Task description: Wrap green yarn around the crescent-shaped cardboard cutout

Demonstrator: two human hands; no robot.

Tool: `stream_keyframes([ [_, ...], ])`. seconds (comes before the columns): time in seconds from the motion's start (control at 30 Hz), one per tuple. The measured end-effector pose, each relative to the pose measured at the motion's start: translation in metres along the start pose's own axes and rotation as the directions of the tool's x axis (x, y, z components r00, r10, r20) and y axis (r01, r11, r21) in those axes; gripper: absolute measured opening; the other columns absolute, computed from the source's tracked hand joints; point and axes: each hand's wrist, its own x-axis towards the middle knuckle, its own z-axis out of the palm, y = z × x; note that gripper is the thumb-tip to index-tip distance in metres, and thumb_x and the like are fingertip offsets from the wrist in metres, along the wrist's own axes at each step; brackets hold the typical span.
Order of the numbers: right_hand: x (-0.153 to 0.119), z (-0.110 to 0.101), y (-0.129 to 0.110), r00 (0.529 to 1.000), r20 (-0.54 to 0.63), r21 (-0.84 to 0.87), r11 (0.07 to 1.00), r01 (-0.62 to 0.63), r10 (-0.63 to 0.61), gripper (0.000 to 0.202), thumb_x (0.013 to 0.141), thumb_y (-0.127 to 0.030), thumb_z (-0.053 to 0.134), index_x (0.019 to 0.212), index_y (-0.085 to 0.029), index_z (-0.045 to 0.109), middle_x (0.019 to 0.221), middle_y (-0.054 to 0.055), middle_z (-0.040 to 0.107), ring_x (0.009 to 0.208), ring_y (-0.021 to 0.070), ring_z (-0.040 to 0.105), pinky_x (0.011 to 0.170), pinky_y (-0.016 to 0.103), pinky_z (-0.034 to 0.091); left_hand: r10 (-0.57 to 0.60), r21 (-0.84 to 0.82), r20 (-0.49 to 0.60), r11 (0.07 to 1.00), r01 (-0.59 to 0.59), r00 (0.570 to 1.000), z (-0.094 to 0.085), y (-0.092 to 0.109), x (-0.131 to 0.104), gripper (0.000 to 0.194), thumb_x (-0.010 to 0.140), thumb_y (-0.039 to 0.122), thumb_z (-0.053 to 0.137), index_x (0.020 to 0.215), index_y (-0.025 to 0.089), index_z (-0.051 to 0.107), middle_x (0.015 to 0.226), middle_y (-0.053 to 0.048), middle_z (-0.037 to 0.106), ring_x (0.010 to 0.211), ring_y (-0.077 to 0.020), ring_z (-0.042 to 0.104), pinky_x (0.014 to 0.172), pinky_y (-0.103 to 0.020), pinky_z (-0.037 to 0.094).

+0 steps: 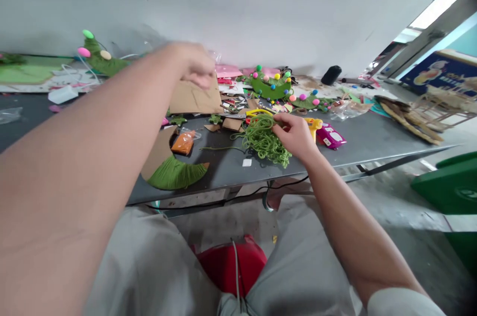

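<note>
My right hand (296, 134) rests at a loose heap of green yarn (263, 139), with thumb and fingers closed on some strands. My left hand (197, 65) is raised over a flat sheet of brown cardboard (199, 100); motion smears its fingers, and I cannot make out anything in them. A cardboard crescent (177, 174), its lower part wrapped in green yarn, lies near the table's front edge, below my left forearm. One yarn strand stretches left from the heap. Behind the heap lies a yellow-handled tool (259, 113).
Beside my right hand are a yellow glue gun (315, 124) and a purple packet (331, 136). An orange packet (184, 142) lies by the crescent. Green crescents with colored pompoms (270, 87) and scraps crowd the back. A black cable (253, 192) hangs below the table edge.
</note>
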Motion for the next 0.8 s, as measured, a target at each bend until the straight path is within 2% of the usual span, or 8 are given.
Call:
stream_keyframes([
  [0.07,-0.001,0.001,-0.001,1.000,0.018,-0.020,1.000,0.005,-0.004,0.024,0.082,-0.025,0.059,0.095,-0.015,0.077,0.088,0.006,0.075,0.070,0.0169,0.062,0.068,0.030,0.049,-0.177,0.215,0.159,0.966,0.141,0.971,0.008,-0.003,-0.020,0.024,0.070,0.000,0.068,0.055,0.013,0.057,0.060,-0.003,0.063,0.058,-0.0153,0.068,0.063,-0.029,0.056],
  [0.17,-0.002,0.002,-0.002,0.999,0.042,-0.029,1.000,-0.010,0.011,0.024,0.081,-0.025,0.062,0.096,-0.015,0.077,0.092,0.007,0.077,0.074,0.0188,0.065,0.071,0.032,0.051,-0.236,0.398,0.262,0.910,0.118,0.936,0.027,-0.001,-0.060,0.021,0.071,0.008,0.074,0.054,0.013,0.062,0.055,-0.006,0.064,0.056,-0.0200,0.066,0.065,-0.036,0.056],
  [0.27,-0.006,0.005,-0.005,0.998,0.055,-0.024,1.000,-0.005,0.007,0.023,0.080,-0.026,0.065,0.096,-0.016,0.077,0.093,0.007,0.078,0.075,0.0196,0.065,0.072,0.033,0.051,-0.081,0.346,0.393,0.936,-0.066,0.916,0.053,-0.003,-0.107,0.016,0.071,0.030,0.082,0.076,0.017,0.074,0.074,-0.007,0.074,0.071,-0.0239,0.071,0.071,-0.036,0.056],
  [0.33,-0.010,0.006,-0.010,0.996,0.082,-0.010,0.999,0.035,-0.034,0.022,0.080,-0.024,0.065,0.097,-0.016,0.077,0.093,0.006,0.077,0.076,0.0191,0.065,0.073,0.032,0.050,0.148,0.179,0.462,0.950,-0.255,0.875,0.069,-0.010,-0.137,0.025,0.078,0.033,0.078,0.099,0.019,0.076,0.095,-0.010,0.078,0.084,-0.0257,0.073,0.073,-0.036,0.056],
  [0.43,-0.014,0.006,-0.017,0.981,0.162,0.003,0.994,0.112,-0.111,0.019,0.086,-0.027,0.063,0.096,-0.018,0.076,0.092,0.005,0.076,0.075,0.0179,0.063,0.072,0.031,0.049,0.282,0.124,0.267,0.938,-0.323,0.922,0.082,-0.024,-0.165,0.020,0.087,0.026,0.067,0.104,0.019,0.076,0.101,-0.011,0.078,0.088,-0.0249,0.072,0.078,-0.037,0.055],
  [0.53,-0.016,0.004,-0.018,0.969,0.213,-0.015,0.991,0.133,-0.126,0.022,0.091,-0.031,0.061,0.097,-0.019,0.077,0.094,0.006,0.076,0.077,0.0187,0.063,0.072,0.031,0.048,0.287,0.116,0.115,0.947,-0.300,0.951,0.078,-0.040,-0.175,0.019,0.091,0.024,0.061,0.099,0.020,0.078,0.093,-0.008,0.079,0.084,-0.0240,0.072,0.081,-0.038,0.055],
  [0.67,-0.014,-0.003,-0.007,0.978,0.192,-0.035,0.995,0.092,-0.084,0.023,0.091,-0.030,0.061,0.099,-0.018,0.079,0.100,0.007,0.077,0.085,0.0205,0.067,0.076,0.032,0.049,0.088,-0.039,-0.020,0.995,-0.089,0.996,0.058,-0.058,-0.180,0.017,0.089,0.028,0.064,0.093,0.020,0.078,0.092,-0.007,0.080,0.084,-0.0251,0.074,0.077,-0.035,0.057],
  [0.8,-0.011,-0.012,0.011,0.991,0.132,-0.072,0.997,0.020,-0.011,0.024,0.091,-0.031,0.062,0.098,-0.017,0.080,0.099,0.008,0.076,0.084,0.0209,0.066,0.074,0.033,0.049,-0.092,-0.258,-0.138,0.965,0.054,0.986,0.040,-0.062,-0.184,0.018,0.087,0.024,0.063,0.097,0.019,0.077,0.092,-0.007,0.080,0.084,-0.0211,0.074,0.073,-0.030,0.057],
])
